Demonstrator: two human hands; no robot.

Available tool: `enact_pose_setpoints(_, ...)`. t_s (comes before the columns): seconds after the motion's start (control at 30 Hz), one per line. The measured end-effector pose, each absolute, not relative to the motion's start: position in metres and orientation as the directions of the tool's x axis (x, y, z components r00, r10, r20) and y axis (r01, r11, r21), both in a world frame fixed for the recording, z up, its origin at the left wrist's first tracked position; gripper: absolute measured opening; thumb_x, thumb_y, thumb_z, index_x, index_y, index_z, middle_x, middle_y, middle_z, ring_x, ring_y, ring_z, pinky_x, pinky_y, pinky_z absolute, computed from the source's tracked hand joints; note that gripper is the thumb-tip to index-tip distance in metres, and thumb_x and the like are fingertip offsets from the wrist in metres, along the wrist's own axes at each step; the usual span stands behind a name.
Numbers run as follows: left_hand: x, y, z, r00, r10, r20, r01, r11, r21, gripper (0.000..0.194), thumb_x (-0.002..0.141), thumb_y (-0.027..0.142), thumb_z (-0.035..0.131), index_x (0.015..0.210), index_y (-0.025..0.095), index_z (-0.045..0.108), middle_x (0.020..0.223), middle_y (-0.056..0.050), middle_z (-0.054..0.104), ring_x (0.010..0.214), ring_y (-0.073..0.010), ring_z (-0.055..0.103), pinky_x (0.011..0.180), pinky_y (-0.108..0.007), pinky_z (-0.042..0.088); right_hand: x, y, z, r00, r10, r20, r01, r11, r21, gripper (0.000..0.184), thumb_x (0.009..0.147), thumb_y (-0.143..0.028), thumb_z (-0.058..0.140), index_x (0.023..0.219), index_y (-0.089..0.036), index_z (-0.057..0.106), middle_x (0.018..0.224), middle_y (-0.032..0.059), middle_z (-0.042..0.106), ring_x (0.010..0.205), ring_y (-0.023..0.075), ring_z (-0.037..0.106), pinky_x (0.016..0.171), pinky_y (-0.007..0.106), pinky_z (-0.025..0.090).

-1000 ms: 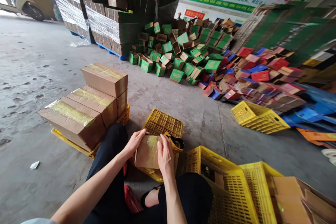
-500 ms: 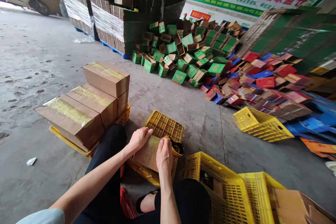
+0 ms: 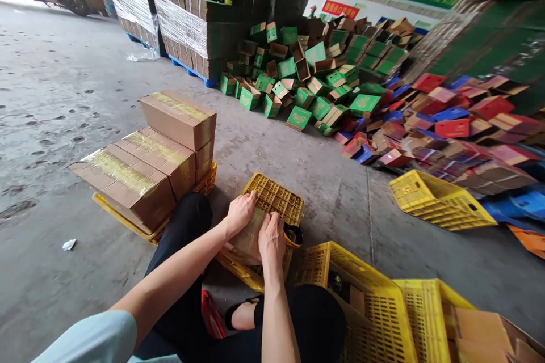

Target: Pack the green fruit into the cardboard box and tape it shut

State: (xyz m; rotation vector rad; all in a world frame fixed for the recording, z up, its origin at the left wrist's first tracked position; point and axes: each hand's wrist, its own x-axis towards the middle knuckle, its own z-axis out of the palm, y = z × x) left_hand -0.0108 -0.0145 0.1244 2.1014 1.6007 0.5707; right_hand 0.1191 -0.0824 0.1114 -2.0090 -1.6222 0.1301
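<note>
A small brown cardboard box (image 3: 248, 241) with clear yellowish tape across its top rests on an upturned yellow plastic crate (image 3: 276, 199) between my knees. My left hand (image 3: 242, 212) is closed at the far left edge of the box, its fingers bent over. Along the right side of the box, my right hand (image 3: 271, 238) has its fingers curled down, with the fingertips hidden. Just right of that hand is a black ring-shaped object (image 3: 293, 234), perhaps part of a tape dispenser, partly hidden.
Taped cartons (image 3: 128, 173) are stacked on a yellow crate at my left. Open yellow crates (image 3: 361, 283) stand at my right, one holding cardboard. Another yellow crate (image 3: 440, 201) lies farther off. Green boxes (image 3: 298, 116) and red and blue boxes (image 3: 451, 127) lie heaped behind.
The view has shifted, so the scene sits a little lower and farther right. My left hand has moved closer to my right hand along the far edge of the box.
</note>
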Motion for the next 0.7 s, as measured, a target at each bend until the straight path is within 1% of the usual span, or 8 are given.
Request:
enact_pose_setpoints(0.1,-0.01,-0.012,0.127,0.248,0.968,0.038,0.808,-0.229,0.544,0.039,0.108,0.015,0.037,0.142,0.012,0.055,0.111,-0.019,0.076,0.102,-0.0262,0.076,0.089,-0.031,0.053,0.122,-0.084,0.112,0.159,0.924,0.347,0.892,0.016,-0.451,0.05,0.11,-0.039,0.03,0.138,-0.018,0.065,0.133,0.0192,0.064,0.125,0.0304,0.062,0.105,0.045,0.05)
enact_pose_setpoints(0.17,-0.01,-0.011,0.129,0.249,0.968,0.021,0.821,-0.222,0.527,0.04,0.108,0.015,0.037,0.144,0.01,0.054,0.114,-0.021,0.075,0.105,-0.0269,0.076,0.09,-0.032,0.054,0.123,-0.089,0.117,0.076,0.919,0.386,0.919,0.085,-0.384,0.052,0.109,-0.038,0.033,0.148,-0.02,0.061,0.158,0.0183,0.05,0.147,0.0362,0.044,0.117,0.054,0.041)
enact_pose_setpoints(0.23,-0.009,-0.011,0.131,0.245,0.97,0.005,0.833,-0.213,0.511,0.039,0.11,0.017,0.037,0.145,0.011,0.052,0.115,-0.02,0.076,0.107,-0.0268,0.076,0.091,-0.032,0.054,0.122,-0.099,0.125,0.022,0.935,0.354,0.951,0.09,-0.296,0.053,0.108,-0.036,0.033,0.153,-0.022,0.057,0.169,0.0136,0.04,0.157,0.0397,0.029,0.121,0.06,0.036)
enact_pose_setpoints(0.33,-0.01,-0.012,0.135,0.23,0.973,-0.019,0.852,-0.192,0.487,0.038,0.112,0.023,0.037,0.146,0.014,0.051,0.114,-0.018,0.076,0.106,-0.0255,0.076,0.09,-0.031,0.055,0.118,-0.122,0.138,-0.026,0.965,0.261,0.985,0.07,-0.158,0.054,0.109,-0.031,0.032,0.158,-0.02,0.051,0.17,0.0104,0.039,0.161,0.04,0.022,0.122,0.061,0.035)
enact_pose_setpoints(0.43,-0.01,-0.014,0.14,0.226,0.974,-0.035,0.868,-0.185,0.461,0.039,0.113,0.024,0.035,0.148,0.016,0.05,0.116,-0.017,0.076,0.105,-0.0255,0.076,0.088,-0.032,0.056,0.113,-0.147,0.14,-0.06,0.965,0.255,0.992,0.085,-0.09,0.053,0.11,-0.03,0.032,0.159,-0.02,0.05,0.168,0.0098,0.044,0.161,0.0396,0.023,0.122,0.06,0.035)
enact_pose_setpoints(0.57,-0.01,-0.022,0.149,0.252,0.968,-0.014,0.874,-0.221,0.432,0.047,0.112,0.021,0.035,0.158,0.018,0.042,0.125,-0.017,0.074,0.114,-0.0272,0.074,0.094,-0.034,0.056,0.111,-0.167,0.123,-0.091,0.943,0.321,0.982,0.138,-0.13,0.053,0.111,-0.033,0.032,0.16,-0.02,0.049,0.165,0.0098,0.049,0.16,0.0372,0.029,0.121,0.055,0.039)
enact_pose_setpoints(0.63,-0.01,-0.027,0.15,0.316,0.946,0.067,0.857,-0.315,0.407,0.051,0.111,0.019,0.037,0.162,0.019,0.038,0.133,-0.016,0.071,0.126,-0.0276,0.069,0.108,-0.039,0.051,0.111,-0.17,0.112,-0.098,0.931,0.353,0.971,0.167,-0.17,0.055,0.112,-0.033,0.03,0.162,-0.016,0.045,0.167,0.0111,0.045,0.159,0.0354,0.032,0.122,0.052,0.04)
enact_pose_setpoints(0.7,-0.011,-0.032,0.148,0.412,0.893,0.179,0.806,-0.449,0.385,0.054,0.11,0.018,0.038,0.164,0.019,0.036,0.146,-0.014,0.065,0.141,-0.0276,0.058,0.122,-0.044,0.039,0.112,-0.169,0.103,-0.105,0.914,0.392,0.959,0.198,-0.203,0.057,0.112,-0.034,0.029,0.165,-0.013,0.038,0.169,0.0134,0.041,0.158,0.0341,0.033,0.124,0.05,0.04)
